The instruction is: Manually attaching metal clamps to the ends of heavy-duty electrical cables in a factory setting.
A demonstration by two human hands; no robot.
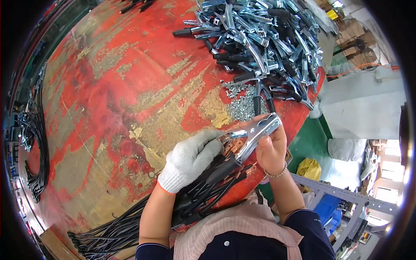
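Observation:
A silver metal spring clamp [256,134] with a black handle sleeve [223,171] is held between my hands, over the table's near right part. My bare right hand [272,151], with a beaded bracelet at the wrist, grips it around the jaw end, thumb on the near side. My left hand [188,157], in a white knitted glove, is closed at the clamp's other arm, and its fingertips hide that end. Copper-coloured lugs [248,171] on black cables [203,190] lie under and beside the clamp.
A big heap of similar clamps [260,39] covers the far right of the worn red table [108,95]. Small metal nuts or screws [242,104] are piled before it. Bundled black cables [108,229] lie at the near left; another bundle [40,147] lies along the left edge.

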